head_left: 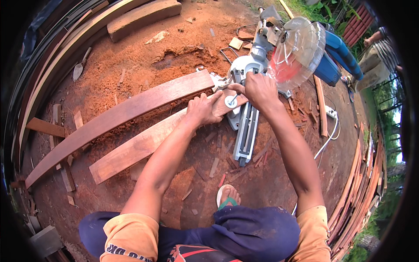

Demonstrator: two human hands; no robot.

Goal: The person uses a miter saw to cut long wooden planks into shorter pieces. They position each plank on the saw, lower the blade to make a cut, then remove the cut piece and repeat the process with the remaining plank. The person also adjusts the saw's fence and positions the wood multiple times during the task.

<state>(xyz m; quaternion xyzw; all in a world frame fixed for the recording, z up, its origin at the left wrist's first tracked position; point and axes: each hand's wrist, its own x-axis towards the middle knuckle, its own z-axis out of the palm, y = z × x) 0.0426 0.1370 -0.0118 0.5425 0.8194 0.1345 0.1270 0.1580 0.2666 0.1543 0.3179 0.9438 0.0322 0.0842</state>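
My left hand (pixel 201 109) grips a short reddish wooden plank (pixel 139 139) near its upper end, fingers curled over it on the miter saw's base (pixel 244 142). A white clamp pad (pixel 231 101) presses on that plank. My right hand (pixel 257 91) is closed on the clamp's upper part beside it, thumb toward the screw; its grip is partly hidden. A longer plank (pixel 118 109) lies above, parallel to the first, its end by the saw. The raised blade with clear guard (pixel 301 48) and blue motor housing (pixel 327 67) stand just right of my right hand.
Stacked timber (pixel 52 56) lines the left, near a trowel (pixel 81 67); a thick beam (pixel 144 19) lies at the back. Sawdust and offcuts cover much ground. A power strip (pixel 331 112) with white cord lies right, above piled strips (pixel 358 196). Another person (pixel 379 56) is at the upper right edge.
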